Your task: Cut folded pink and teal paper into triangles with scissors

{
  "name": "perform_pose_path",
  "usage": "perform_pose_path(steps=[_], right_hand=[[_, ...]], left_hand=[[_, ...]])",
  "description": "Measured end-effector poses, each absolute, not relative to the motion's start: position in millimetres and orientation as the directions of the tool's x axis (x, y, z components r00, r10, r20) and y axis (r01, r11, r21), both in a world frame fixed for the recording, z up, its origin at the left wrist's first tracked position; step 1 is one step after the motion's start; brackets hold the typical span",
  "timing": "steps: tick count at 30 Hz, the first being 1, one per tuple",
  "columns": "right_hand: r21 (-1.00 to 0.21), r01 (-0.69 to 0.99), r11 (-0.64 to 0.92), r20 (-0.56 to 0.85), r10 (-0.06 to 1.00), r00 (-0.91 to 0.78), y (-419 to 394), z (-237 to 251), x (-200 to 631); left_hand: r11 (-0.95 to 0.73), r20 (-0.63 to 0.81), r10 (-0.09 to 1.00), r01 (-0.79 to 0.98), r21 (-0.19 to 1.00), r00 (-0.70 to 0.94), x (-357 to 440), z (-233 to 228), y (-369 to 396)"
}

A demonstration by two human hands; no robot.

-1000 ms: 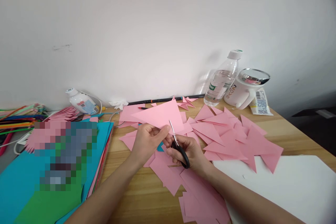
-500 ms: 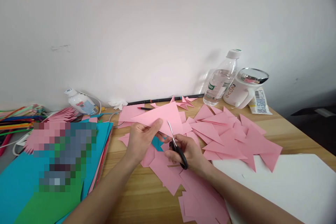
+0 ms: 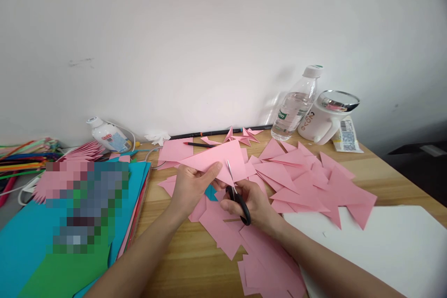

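Left hand [image 3: 190, 188] pinches the pink paper [image 3: 216, 158] at frame center — right hand [image 3: 253, 205] grips black scissors [image 3: 237, 195], blades cutting into it.

A wooden table [image 3: 181, 260] stands against a plain white wall [image 3: 209, 32]. Many pink paper triangles [image 3: 307, 181] lie spread over its right half, some overlapping a white sheet [image 3: 384, 247] at the near right corner. At the back right a clear water bottle [image 3: 295, 104] with a white cap stands just beside a white mug [image 3: 324, 118], with a barcoded packet [image 3: 346, 136] next to the mug. On the left lies a stack of coloured paper [image 3: 21, 247], blue and green on top. Behind it are coloured pipe cleaners [image 3: 24, 156] and a small white bottle [image 3: 106, 134] on its side. A black pen [image 3: 199, 145] lies near the wall.
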State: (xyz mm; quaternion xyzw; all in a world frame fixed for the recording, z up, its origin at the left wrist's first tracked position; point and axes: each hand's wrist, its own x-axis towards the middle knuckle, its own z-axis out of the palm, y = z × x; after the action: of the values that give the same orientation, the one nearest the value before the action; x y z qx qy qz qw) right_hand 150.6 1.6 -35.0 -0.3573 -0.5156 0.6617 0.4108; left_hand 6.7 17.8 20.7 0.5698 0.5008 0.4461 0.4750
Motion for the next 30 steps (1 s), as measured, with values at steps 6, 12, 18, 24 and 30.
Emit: perform_pose_path(steps=[6, 12, 18, 24, 30], right_hand=[[-0.975, -0.181, -0.131, -0.044, 0.908, -0.417, 1.9, -34.7, 150.7], [-0.973, -0.179, -0.143, -0.056, 0.905, -0.421, 1.6, -36.1, 149.8], [-0.969, -0.191, -0.153, -0.059, 0.904, -0.424, 2.0, -36.3, 149.7], [-0.979, -0.126, -0.163, -0.102, 0.916, -0.388, 1.6, -39.9, 149.1], [-0.971, -0.140, -0.193, -0.125, 0.911, -0.392, 1.6, -41.2, 148.0]], left_hand=[[-0.046, 0.033, 0.995, 0.131, 0.990, 0.097, 7.4, 21.2, 18.0], [-0.023, 0.013, 0.996, 0.119, 0.993, 0.085, 8.0, 22.7, 17.3], [-0.020, 0.010, 0.997, 0.129, 0.991, 0.080, 8.0, 22.3, 16.8], [-0.008, -0.002, 0.997, 0.119, 0.993, 0.081, 8.1, 22.0, 17.0], [-0.001, -0.010, 0.995, 0.109, 0.994, 0.102, 7.0, 21.6, 17.0]])
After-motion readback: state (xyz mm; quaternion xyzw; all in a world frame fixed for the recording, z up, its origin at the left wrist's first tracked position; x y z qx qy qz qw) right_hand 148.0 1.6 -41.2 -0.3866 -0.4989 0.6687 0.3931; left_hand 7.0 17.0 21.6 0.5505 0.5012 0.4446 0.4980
